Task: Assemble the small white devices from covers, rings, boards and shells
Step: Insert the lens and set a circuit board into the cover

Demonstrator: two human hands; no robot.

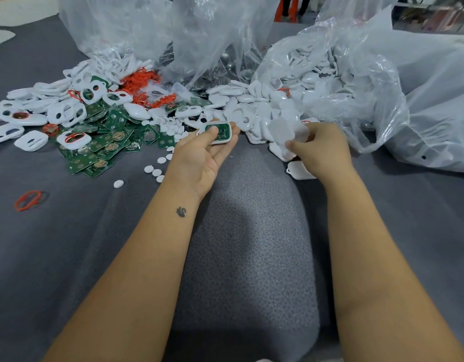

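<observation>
Two bare hands work over a grey padded table [68,257]. The left hand [199,155] lies palm up, its thumb pressing a white shell with a green board seated in it [217,131] against the fingers, so the part-built device sits on the fingertips just in front of the parts heap. The right hand [319,150], knuckles up, curls its fingers and thumb around a white plastic shell [281,130] at the edge of the pile of white shells [275,105] spilling from a clear plastic bag [369,82].

To the left, green circuit boards [100,147] lie heaped and overlapping, with white covers with oval openings [68,111] scattered over and behind them. Orange-red rings [142,82] bunch at the back of that heap, and one orange-red ring [28,199] lies alone, well apart on the near left. Small white discs [157,171] dot the table just beside the left wrist. Another clear bag [121,24] stands behind the heap.
</observation>
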